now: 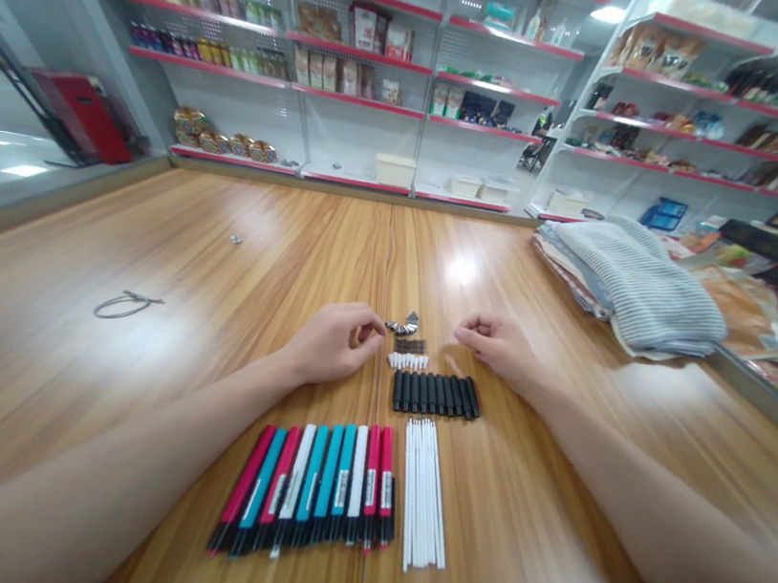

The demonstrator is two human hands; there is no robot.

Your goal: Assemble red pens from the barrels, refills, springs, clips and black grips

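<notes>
My left hand [338, 342] rests on the table with its fingers curled in, thumb close to the forefinger, beside a curved row of small silver cone tips [402, 325]. On the other side, my right hand [495, 345] is loosely closed too, its fingertips a little apart from the small parts. I see nothing in either hand. Between them lie thin dark springs [410, 345], a row of small white pieces [408, 362] and several black tubular grips [436, 395]. Nearer me are white pen refills [424, 494] and pink, blue and white pen barrels [311, 483], side by side.
A thin grey cord loop [121, 304] and a small shiny piece [235, 239] lie at left on the wooden table [90, 404]. Folded striped cloth [639, 288] and packaged goods [756, 304] occupy the right. Stocked shelves [365, 49] stand behind.
</notes>
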